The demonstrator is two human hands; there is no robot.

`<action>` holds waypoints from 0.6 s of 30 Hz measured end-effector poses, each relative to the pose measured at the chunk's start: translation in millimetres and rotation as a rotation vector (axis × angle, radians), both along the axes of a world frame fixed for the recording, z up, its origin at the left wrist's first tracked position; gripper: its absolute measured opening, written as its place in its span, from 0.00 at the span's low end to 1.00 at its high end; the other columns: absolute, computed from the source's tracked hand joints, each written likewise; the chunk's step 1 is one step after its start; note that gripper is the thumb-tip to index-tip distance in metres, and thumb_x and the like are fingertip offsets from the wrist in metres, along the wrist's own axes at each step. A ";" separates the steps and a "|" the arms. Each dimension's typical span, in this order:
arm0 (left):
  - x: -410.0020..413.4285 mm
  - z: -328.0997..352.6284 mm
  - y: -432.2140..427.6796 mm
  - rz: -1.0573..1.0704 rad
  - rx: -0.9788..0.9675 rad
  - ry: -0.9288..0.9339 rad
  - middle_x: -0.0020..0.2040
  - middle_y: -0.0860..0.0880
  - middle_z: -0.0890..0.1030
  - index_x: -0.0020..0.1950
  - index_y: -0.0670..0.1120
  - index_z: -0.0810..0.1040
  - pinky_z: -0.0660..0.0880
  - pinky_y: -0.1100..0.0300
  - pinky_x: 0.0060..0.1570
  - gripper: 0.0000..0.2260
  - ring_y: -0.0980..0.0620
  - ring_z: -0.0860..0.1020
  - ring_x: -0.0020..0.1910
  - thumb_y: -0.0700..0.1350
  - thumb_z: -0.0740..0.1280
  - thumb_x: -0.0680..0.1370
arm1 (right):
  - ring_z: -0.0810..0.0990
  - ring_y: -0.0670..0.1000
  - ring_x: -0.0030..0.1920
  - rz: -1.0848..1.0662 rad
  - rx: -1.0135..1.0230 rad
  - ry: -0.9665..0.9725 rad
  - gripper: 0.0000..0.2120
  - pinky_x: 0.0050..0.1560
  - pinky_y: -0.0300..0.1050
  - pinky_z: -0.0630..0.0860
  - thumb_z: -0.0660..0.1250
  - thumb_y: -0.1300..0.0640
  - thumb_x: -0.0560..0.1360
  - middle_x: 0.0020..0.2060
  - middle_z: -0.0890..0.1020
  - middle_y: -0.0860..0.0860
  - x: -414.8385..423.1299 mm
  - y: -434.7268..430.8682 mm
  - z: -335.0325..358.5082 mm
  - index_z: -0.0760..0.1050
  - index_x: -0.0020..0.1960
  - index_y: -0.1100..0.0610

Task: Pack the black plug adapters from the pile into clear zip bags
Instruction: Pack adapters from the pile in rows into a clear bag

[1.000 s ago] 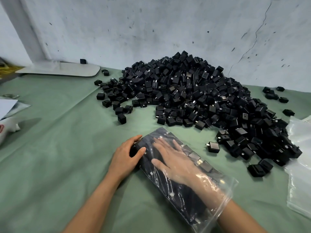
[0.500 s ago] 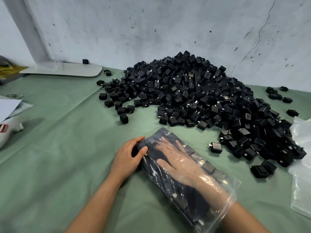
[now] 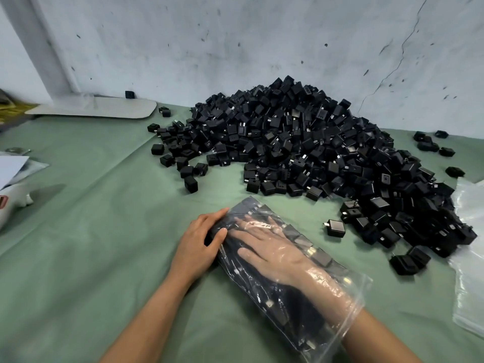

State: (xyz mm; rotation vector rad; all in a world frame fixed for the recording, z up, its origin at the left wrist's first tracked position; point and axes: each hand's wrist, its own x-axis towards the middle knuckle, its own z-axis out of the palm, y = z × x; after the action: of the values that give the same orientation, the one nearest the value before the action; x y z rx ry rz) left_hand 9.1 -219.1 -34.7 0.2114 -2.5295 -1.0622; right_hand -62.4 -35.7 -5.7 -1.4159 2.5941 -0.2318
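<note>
Adapters (image 3: 301, 241) and right hand (image 3: 272, 251) inside zip bag (image 3: 360, 286)

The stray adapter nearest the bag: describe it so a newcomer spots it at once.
Start at the big pile of black adapters and follow its near right edge toward the clear zip bag. In the gap between them lies one adapter, alone, touching nothing, its metal prongs pointing left.
</note>
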 end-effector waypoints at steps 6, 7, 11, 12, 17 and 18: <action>-0.3 -1.6 1.1 0.009 -0.054 0.005 0.66 0.56 0.73 0.67 0.60 0.74 0.62 0.64 0.63 0.16 0.55 0.70 0.64 0.48 0.64 0.80 | 0.32 0.44 0.74 -0.020 -0.026 0.118 0.26 0.75 0.54 0.37 0.41 0.34 0.79 0.76 0.36 0.41 4.7 19.4 -3.4 0.43 0.75 0.37; -0.4 -1.8 0.8 0.010 -0.057 0.007 0.66 0.56 0.73 0.67 0.60 0.74 0.62 0.64 0.63 0.16 0.55 0.70 0.64 0.49 0.64 0.80 | 0.32 0.43 0.74 -0.025 -0.039 0.114 0.26 0.75 0.54 0.37 0.39 0.33 0.78 0.75 0.35 0.41 8.4 28.4 -3.4 0.42 0.75 0.36; 0.4 -1.9 0.5 0.002 -0.044 0.014 0.65 0.57 0.73 0.68 0.61 0.73 0.62 0.63 0.62 0.16 0.56 0.70 0.63 0.49 0.63 0.80 | 0.41 0.47 0.76 -0.062 -0.066 0.224 0.27 0.72 0.61 0.45 0.37 0.34 0.79 0.77 0.42 0.43 38.0 82.1 -4.3 0.49 0.76 0.38; 0.3 -2.2 0.6 0.000 -0.041 0.018 0.65 0.57 0.73 0.68 0.60 0.73 0.63 0.63 0.62 0.16 0.55 0.70 0.62 0.49 0.63 0.80 | 0.46 0.50 0.76 -0.117 -0.067 0.261 0.25 0.70 0.63 0.49 0.39 0.35 0.79 0.77 0.45 0.44 47.0 98.4 -3.1 0.53 0.75 0.37; -0.3 -1.7 2.5 -0.002 -0.001 0.047 0.62 0.57 0.74 0.67 0.58 0.74 0.62 0.64 0.60 0.16 0.56 0.70 0.60 0.45 0.64 0.80 | 0.59 0.47 0.75 -0.166 -0.127 0.076 0.22 0.72 0.56 0.60 0.50 0.36 0.78 0.74 0.62 0.44 63.8 174.2 4.5 0.64 0.70 0.36; -0.3 -1.5 2.2 -0.004 0.008 0.047 0.61 0.58 0.74 0.66 0.58 0.74 0.62 0.65 0.60 0.16 0.57 0.70 0.60 0.44 0.64 0.80 | 0.72 0.48 0.68 -0.166 -0.228 0.105 0.21 0.66 0.55 0.71 0.52 0.39 0.79 0.66 0.76 0.46 64.1 183.6 6.0 0.76 0.64 0.43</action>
State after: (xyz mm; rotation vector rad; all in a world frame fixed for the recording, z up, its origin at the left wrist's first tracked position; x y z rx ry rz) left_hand 8.8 -216.8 -36.2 0.1818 -2.4851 -1.0659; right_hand 1.7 147.8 0.3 -1.3104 2.8515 -0.5041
